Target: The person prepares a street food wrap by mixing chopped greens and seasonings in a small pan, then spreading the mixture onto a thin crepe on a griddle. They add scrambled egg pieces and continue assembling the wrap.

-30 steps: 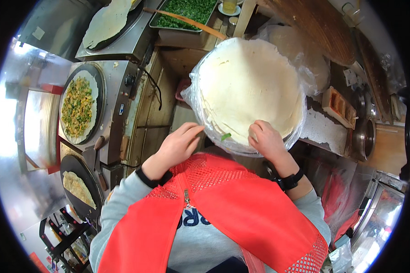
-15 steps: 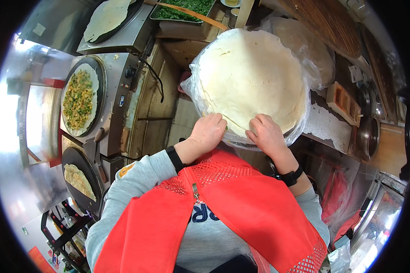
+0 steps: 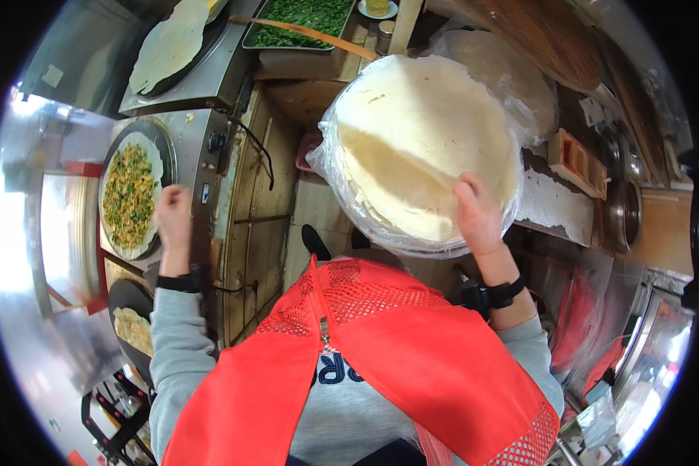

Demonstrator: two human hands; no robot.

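Observation:
A tall stack of round, pale flatbread sheets (image 3: 412,89) rests in clear plastic wrap in front of me. The fingers of my right hand (image 3: 478,213) are closed in a pinch on the top flatbread sheet, which is partly raised and shades the sheets below. My left hand (image 3: 174,216) is off to the left, fingers curled, over the right edge of a round griddle (image 3: 167,151). Whatever those fingers hold, if anything, is hidden. On that griddle lies a filled pancake (image 3: 130,194) covered with yellow and green chopped filling.
Another griddle with a plain pancake (image 3: 171,46) stands far left; one nearer bears a folded pancake (image 3: 133,330). Behind are a tray of chopped greens (image 3: 303,19) and a long wooden stick (image 3: 307,33). At right are a second wrapped stack (image 3: 497,70) and a divided box (image 3: 579,165).
My left hand has left the stack's near edge and swung left to the griddle. My right hand has moved slightly up and right, raising part of the top flatbread sheet.

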